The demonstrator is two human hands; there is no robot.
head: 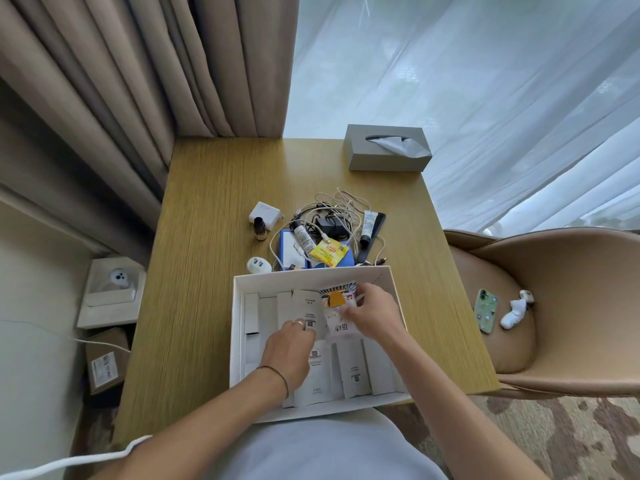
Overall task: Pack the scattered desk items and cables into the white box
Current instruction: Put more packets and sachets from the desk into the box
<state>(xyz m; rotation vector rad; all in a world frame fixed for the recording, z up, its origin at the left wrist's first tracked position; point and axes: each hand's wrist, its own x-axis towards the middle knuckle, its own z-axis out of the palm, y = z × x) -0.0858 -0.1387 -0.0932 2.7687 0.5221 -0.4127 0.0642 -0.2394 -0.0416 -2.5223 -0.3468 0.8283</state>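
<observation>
The open white box [237,327] stands at the desk's near edge, holding several white cartons and paper packets. Inside it, my right hand [372,315] pinches a printed snack packet [337,299] with an orange picture. My left hand [292,348], fingers curled, rests on a white leaflet beside that packet. Beyond the box lies a heap: tangled cables [341,206], a black adapter [330,225], a yellow tea bag [329,251], a blue box [289,249], two tubes [367,225], a white charger [266,215], a small brown bottle [260,229] and a white plug [259,265].
A grey tissue box [388,148] sits at the desk's far right corner. A tan chair [540,306] on the right carries a green phone [486,310] and a white sock [516,311]. Curtains hang behind. Boxes lie on the floor at left [107,362].
</observation>
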